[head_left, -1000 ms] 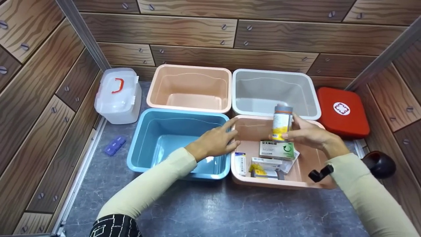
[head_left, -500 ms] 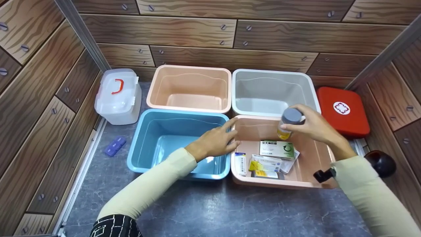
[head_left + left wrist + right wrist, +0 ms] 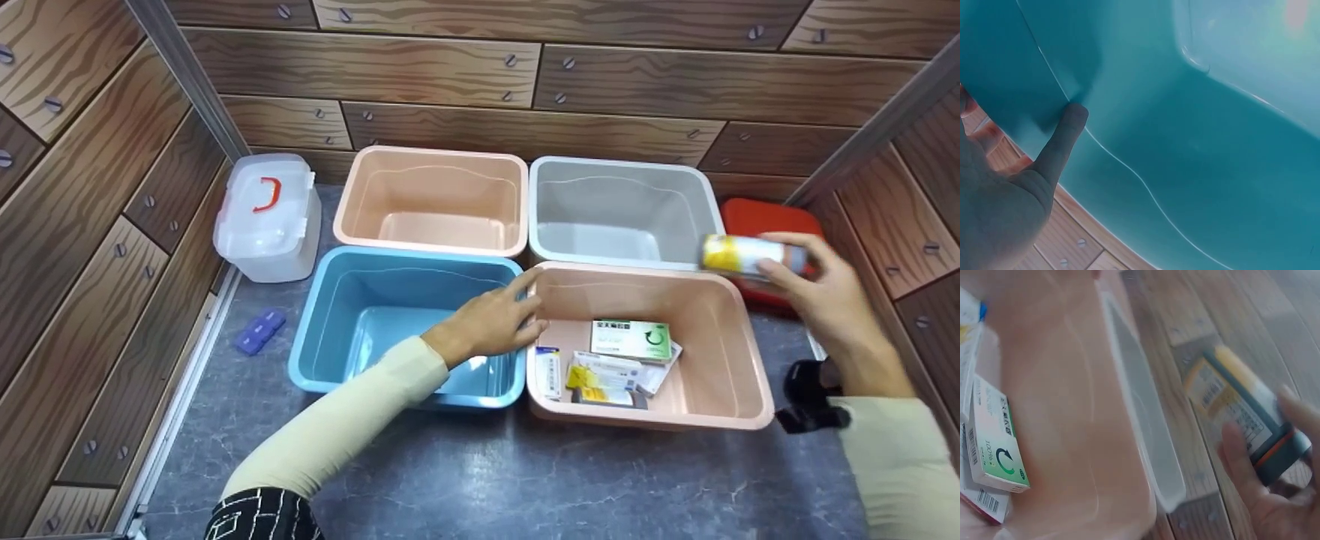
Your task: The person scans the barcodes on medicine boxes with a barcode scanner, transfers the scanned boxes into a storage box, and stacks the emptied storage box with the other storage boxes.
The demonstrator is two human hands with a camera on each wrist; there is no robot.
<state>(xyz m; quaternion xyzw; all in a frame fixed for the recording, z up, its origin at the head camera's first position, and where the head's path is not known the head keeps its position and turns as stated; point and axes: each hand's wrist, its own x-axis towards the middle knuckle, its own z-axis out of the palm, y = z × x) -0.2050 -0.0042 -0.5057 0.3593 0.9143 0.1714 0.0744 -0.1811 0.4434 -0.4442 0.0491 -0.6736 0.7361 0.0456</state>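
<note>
The right hand [image 3: 832, 300] pinches the small yellow-labelled plastic bottle [image 3: 742, 255] sideways by its grey cap end (looks light, hard, a bit slippery); the middle seems safer.

A clear lidded box [image 3: 268, 217] and a purple pill case [image 3: 259, 331] sit on the grey bench [image 3: 465, 480], left of an empty peach bin [image 3: 433, 201] and grey bin [image 3: 622, 214].

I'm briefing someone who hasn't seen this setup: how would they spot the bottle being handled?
Four plastic tubs stand in a square; find the near-right peach tub holding medicine boxes. Past its far right corner, the right hand holds a small cylindrical bottle with a yellow-and-white label and grey cap on its side, in front of the red first-aid case. It is the only round container; everything else is boxes.
</note>
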